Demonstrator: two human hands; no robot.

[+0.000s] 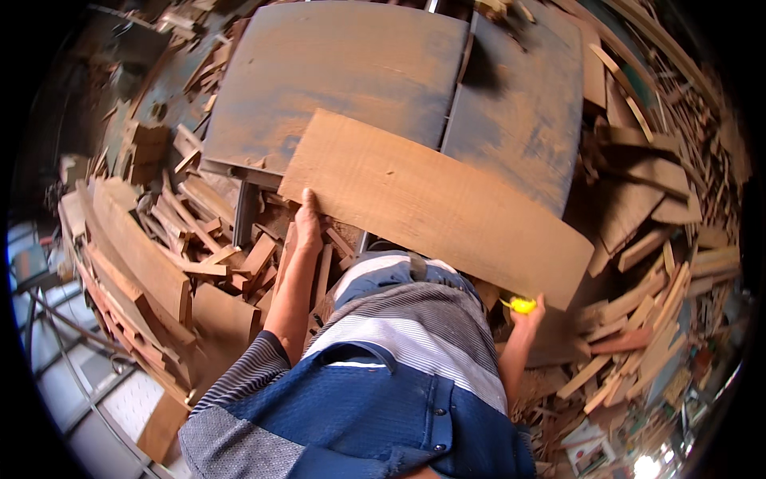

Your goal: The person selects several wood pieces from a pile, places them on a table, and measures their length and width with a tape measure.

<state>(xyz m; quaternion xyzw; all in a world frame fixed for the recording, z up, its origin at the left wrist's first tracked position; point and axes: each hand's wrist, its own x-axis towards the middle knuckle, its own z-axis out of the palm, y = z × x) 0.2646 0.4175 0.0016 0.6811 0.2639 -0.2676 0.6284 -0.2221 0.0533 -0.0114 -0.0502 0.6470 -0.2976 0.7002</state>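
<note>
A long, flat wooden board (431,203) lies slantwise in front of me, its upper left part over a dust-covered metal machine table (343,56). My left hand (308,222) grips the board's near edge close to its left end, with the thumb on top. At the right end, my right hand (528,314) is closed at the near edge of the same board. A small bright yellow thing (520,305) shows at the right hand's fingers; its kind is not clear. The board hides the fingers beneath it.
A narrow slot (455,100) splits the machine table. Stacked curved boards (144,247) and loose offcuts (215,255) crowd the left side. More wood scraps (638,327) are heaped on the right. Long thin strips (678,48) lie at the far right.
</note>
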